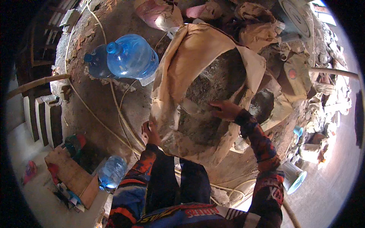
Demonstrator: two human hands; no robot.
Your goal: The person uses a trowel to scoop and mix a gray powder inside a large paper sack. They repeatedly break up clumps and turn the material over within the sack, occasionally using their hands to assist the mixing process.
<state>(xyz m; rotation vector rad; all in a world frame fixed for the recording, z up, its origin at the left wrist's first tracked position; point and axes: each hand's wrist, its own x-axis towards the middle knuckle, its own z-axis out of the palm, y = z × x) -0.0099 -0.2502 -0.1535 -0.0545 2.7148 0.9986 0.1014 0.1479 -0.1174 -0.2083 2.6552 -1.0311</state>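
Note:
A large tan sack [196, 40] stands in front of me with its mouth wide and its rim partly folded. Inside lies grey-brown, powdery material [205, 85]. At the sack's left side, my left hand [150, 133] has its fingers curled on the sack's edge. My right hand [228, 110] reaches over the opening from the right, fingers stretched left and a little apart. Just left of those fingertips is a pale, flat piece [194, 107], perhaps a flap of the sack; whether they touch it is unclear.
Blue water jugs [132, 57] stand on the dirt at left, and a clear bottle [112, 171] lies near a wooden box [71, 173]. Hoses [91, 107] cross the ground. More sacks [296, 75] lie right and behind. A bucket [293, 176] and a blue scoop [298, 131] lie right.

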